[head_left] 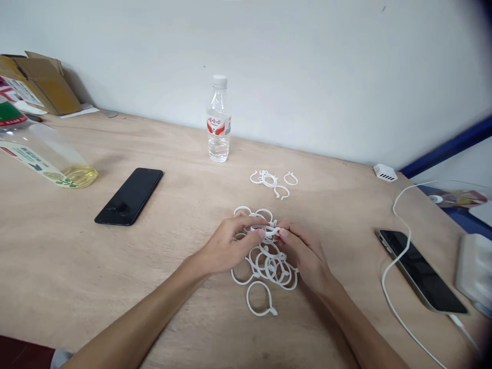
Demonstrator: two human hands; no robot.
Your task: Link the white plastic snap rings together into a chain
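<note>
Both hands meet at frame centre over the pile of white plastic rings [269, 264] on the bench [77, 266]: left hand [226, 246] and right hand [303, 253] fingers pinched shut on the same ring [265, 229], which lies flat-ish with its long side running left-right between the fingertips. Can't tell whether that ring is hooked to the others, fingers hide the joint, and a smaller bunch of rings [273, 182] sits further up the frame near the water bottle [219, 120]

Smooth white plastic rings [265, 264] are lying on a matt, pale plywood bench [77, 266], where a clear plastic water bottle [219, 123] and a glossy black glass-faced phone [129, 196] are catching the light.
</note>
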